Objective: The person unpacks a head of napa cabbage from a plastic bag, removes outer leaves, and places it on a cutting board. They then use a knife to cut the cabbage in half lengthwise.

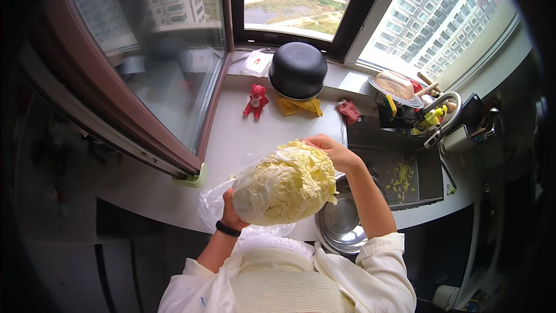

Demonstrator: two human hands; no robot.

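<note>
A head of napa cabbage (291, 182) is held tilted over the counter's front edge, its pale base at left and its frilly yellow leaves at right. My left hand (232, 213) grips the base, with a black band on the wrist. At the leafy end, my right hand (332, 152) pinches the far upper edge; its fingertips are partly hidden by leaves. Clear plastic film (213, 208) lies bunched beneath and beside the base, and some appears to cling around the cabbage. A stainless steel bowl (343, 239) sits under my right forearm.
The dark sink (360, 139) at right contains yellowish scraps (402, 178), with a faucet (454, 104) beside it. An upturned black pot (297, 69), yellow cloth (299, 106) and red bear figure (256, 102) stand behind. The open window sash (173, 74) juts in from the left.
</note>
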